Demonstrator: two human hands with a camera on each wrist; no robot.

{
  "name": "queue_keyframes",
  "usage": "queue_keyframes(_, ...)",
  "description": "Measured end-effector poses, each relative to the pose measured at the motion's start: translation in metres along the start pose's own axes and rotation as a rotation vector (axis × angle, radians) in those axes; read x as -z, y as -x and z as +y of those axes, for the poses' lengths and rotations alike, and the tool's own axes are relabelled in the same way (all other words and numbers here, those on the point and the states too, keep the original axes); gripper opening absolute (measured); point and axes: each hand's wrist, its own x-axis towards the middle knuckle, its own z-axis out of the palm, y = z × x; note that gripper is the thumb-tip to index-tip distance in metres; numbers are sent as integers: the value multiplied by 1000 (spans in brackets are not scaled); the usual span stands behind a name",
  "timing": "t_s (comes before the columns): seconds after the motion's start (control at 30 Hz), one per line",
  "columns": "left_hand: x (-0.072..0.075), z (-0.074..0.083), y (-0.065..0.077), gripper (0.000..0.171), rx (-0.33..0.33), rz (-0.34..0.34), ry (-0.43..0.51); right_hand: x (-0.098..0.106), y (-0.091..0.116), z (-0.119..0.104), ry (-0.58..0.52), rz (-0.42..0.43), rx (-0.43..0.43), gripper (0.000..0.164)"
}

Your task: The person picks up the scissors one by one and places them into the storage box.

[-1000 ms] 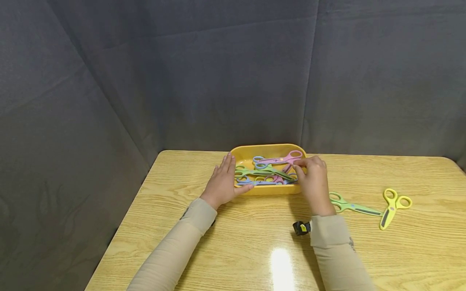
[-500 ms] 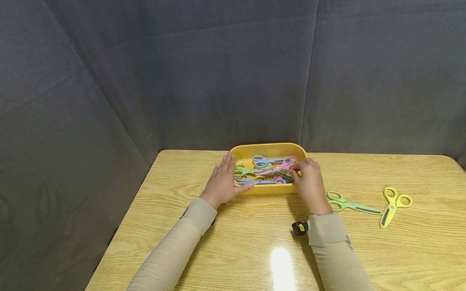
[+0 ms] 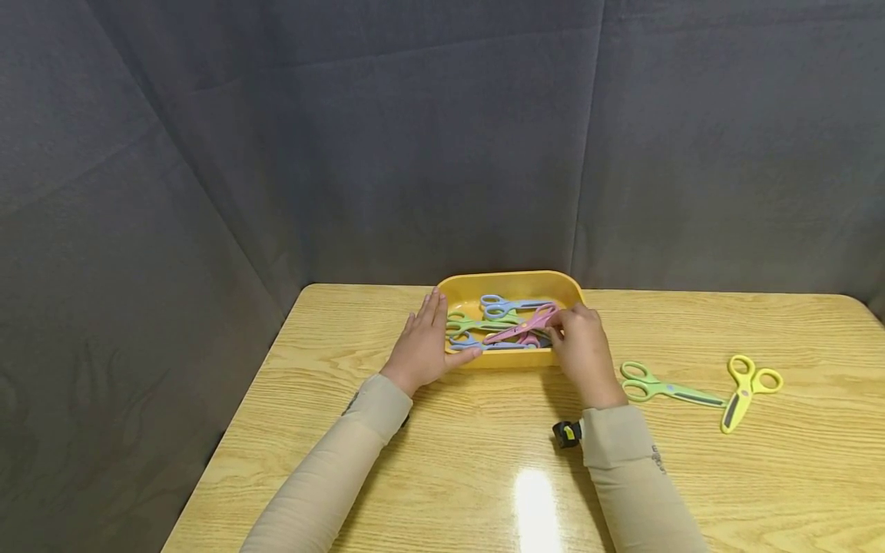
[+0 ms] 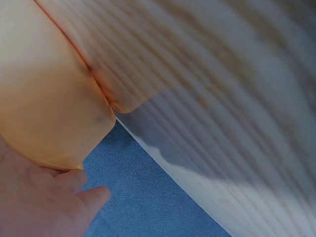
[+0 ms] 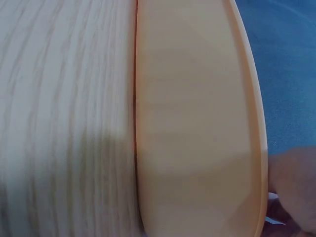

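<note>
A yellow bin [image 3: 508, 283] full of scissors in several colours stands near the table's back edge. My left hand [image 3: 417, 352] rests flat against its left end, fingers along the rim and thumb over the front edge. In the left wrist view, fingers [image 4: 66, 197] touch the bin's wall [image 4: 44, 103]. My right hand [image 3: 584, 349] reaches over the right end, finger and thumb pinching the pink scissors [image 3: 522, 326] by the handles; the fingertips are partly hidden. Around these lie blue scissors [image 3: 495, 306] and green scissors [image 3: 477, 326].
On the wooden table [image 3: 442, 468], right of the bin, lie green scissors [image 3: 667, 389] and yellow scissors [image 3: 742, 392], close together. A dark grey curtain [image 3: 442, 153] hangs directly behind the table's back edge.
My right hand has moved slightly left and lower into the bin. The pink scissors have swung from nearly level to slanted, uncovering more of the blue scissors. My left hand stays put.
</note>
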Motion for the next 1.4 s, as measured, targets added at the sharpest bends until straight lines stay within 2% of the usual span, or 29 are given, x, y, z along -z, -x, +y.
queue_keyframes(0.8, -3, -3, 0, 114, -11, 22, 24, 0, -1, -2, 2, -54, -40, 7)
queue_keyframes(1.4, -5, -4, -2, 114, -17, 25, 24, 1, -1, 1, -22, -55, -22, 5)
